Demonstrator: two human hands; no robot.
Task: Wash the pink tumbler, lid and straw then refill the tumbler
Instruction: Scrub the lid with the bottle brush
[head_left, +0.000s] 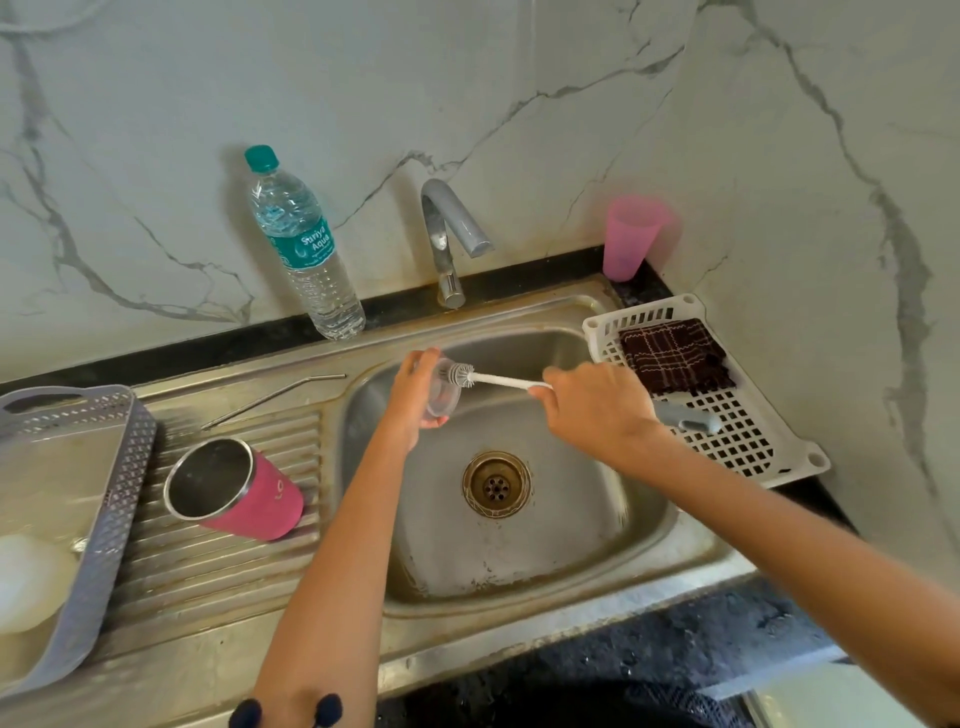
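My left hand grips the clear lid over the sink basin. My right hand holds a white-handled bottle brush, its grey head pressed against the lid. The pink tumbler lies on its side on the ribbed drainboard, its steel mouth facing left. A metal straw lies on the drainboard behind it. A water bottle with a green cap stands on the counter by the wall.
The tap stands behind the basin, with no water seen running. A pink plastic cup is at the back right. A white basket holds a brown cloth. A grey tray sits at the left.
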